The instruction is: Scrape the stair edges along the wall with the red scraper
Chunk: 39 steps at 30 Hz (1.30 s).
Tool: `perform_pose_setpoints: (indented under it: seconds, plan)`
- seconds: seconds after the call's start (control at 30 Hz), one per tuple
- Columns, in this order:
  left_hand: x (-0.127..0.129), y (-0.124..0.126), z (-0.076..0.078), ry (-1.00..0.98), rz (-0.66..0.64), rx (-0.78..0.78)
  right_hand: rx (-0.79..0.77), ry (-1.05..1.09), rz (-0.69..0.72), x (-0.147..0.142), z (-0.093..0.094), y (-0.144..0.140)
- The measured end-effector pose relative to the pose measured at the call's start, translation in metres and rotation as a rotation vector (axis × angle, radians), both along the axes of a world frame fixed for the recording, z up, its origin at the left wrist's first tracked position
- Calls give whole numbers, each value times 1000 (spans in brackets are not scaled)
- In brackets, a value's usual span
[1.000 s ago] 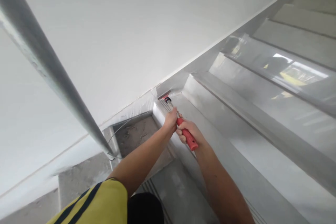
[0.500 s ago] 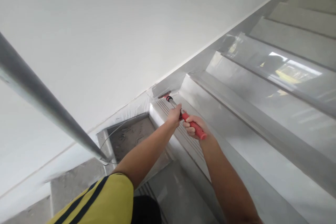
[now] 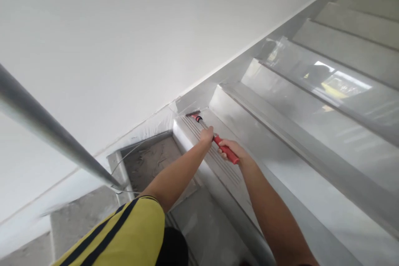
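Observation:
Both my hands are closed on one long-handled scraper [image 3: 229, 152] with a red grip, a metal shaft and a wide, thin head. My left hand [image 3: 207, 134] wraps the shaft near its middle. Behind it, my right hand [image 3: 234, 149] grips the red handle. The scraper's head [image 3: 193, 114] lies at the far left end of a grooved stair tread [image 3: 232, 176], close to the skirting along the wall. From here I cannot tell whether the blade's edge presses on the tread or on the skirting.
A white wall [image 3: 131, 37] rises on the left, with a grey skirting [image 3: 224, 75] along the stairs. A metal pole [image 3: 59, 133] slants in from the left. Below the tread is a recessed, debris-strewn patch [image 3: 149, 160]. Glossy steps [image 3: 311, 129] climb to the right.
The scraper's head has shifted slightly and its blade now lies flatter across the tread's end. Both hands keep their hold. The whole view has moved a little.

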<state>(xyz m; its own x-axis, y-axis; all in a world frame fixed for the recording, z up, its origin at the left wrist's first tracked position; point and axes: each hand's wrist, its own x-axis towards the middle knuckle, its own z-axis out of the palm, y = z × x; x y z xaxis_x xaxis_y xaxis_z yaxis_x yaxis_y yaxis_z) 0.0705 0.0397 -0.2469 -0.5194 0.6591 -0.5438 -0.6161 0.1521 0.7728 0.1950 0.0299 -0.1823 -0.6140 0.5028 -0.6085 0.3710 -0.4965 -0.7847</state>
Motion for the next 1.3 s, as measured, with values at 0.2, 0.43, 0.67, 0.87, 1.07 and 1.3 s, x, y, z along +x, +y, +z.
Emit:
perform_pose_setpoints:
  seconds: [0.2,0.43,0.67,0.87,1.07,1.3]
  plan:
    - [1,9,11,47,-18,34,597,-162,21,10,33,-7]
    - [6,41,18,53,-2,9,575,-165,31,20,49,35]
    - [3,52,13,59,7,22,569,-158,-7,29,49,42]
    - [5,59,8,90,-8,13,564,-161,-28,32,36,49]
    - [4,67,2,139,-51,-19,588,-158,34,32,43,56]
    - [6,73,2,128,-49,14,652,-185,29,36,47,55]
